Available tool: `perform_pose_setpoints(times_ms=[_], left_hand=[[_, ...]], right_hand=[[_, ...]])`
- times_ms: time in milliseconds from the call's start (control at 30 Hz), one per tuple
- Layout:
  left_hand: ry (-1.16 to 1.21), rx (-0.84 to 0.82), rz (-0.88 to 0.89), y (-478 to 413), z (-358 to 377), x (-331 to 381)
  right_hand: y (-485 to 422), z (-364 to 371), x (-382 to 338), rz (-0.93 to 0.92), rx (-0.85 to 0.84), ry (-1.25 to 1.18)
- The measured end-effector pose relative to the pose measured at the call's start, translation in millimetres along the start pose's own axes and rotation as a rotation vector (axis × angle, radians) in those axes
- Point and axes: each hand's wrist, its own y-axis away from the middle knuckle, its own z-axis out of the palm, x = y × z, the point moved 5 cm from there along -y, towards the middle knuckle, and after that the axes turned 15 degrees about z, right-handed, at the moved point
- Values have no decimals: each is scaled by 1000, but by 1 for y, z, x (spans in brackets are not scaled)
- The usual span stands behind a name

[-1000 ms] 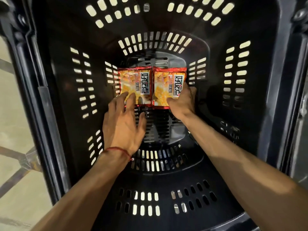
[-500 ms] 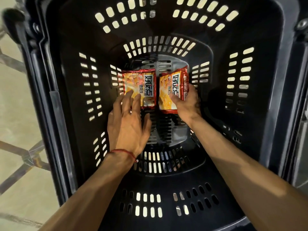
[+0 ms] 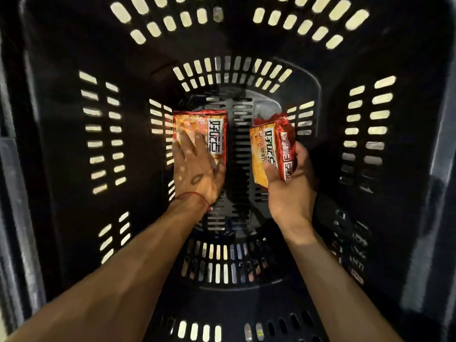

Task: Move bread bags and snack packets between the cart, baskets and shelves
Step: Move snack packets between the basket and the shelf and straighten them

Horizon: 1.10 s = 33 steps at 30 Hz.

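Two orange-and-red snack packets are deep inside a black slotted basket (image 3: 61,144). The left packet (image 3: 212,129) lies flat on the basket floor, and my left hand (image 3: 195,171) lies over its lower half with straight fingers. My right hand (image 3: 291,186) grips the right packet (image 3: 271,146), thumb across its front, and holds it tilted and lifted off the floor. A red thread circles my left wrist.
The basket's dark walls rise steeply on every side, with rows of lit slots. The ribbed floor strip (image 3: 238,154) runs between the two packets. A small label shows on the lower right wall (image 3: 356,276).
My right hand has lifted and tilted the right packet away from the left one, opening a gap. My left hand has slid further onto the left packet. The camera has moved closer.
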Motion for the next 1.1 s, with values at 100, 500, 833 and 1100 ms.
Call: perform_pose_setpoints(times_ms=[100, 500, 833, 1100], left_hand=[[27, 38, 87, 4, 7, 0], [526, 272, -199, -16, 17, -16], [579, 321, -339, 14, 15, -13], [522, 209, -309, 93, -37, 25]], right_hand=[[-2, -4, 1, 56, 9, -4], [-7, 3, 14, 121, -3, -6], [25, -15, 20, 136, 1, 64], [98, -71, 6, 124, -86, 153]])
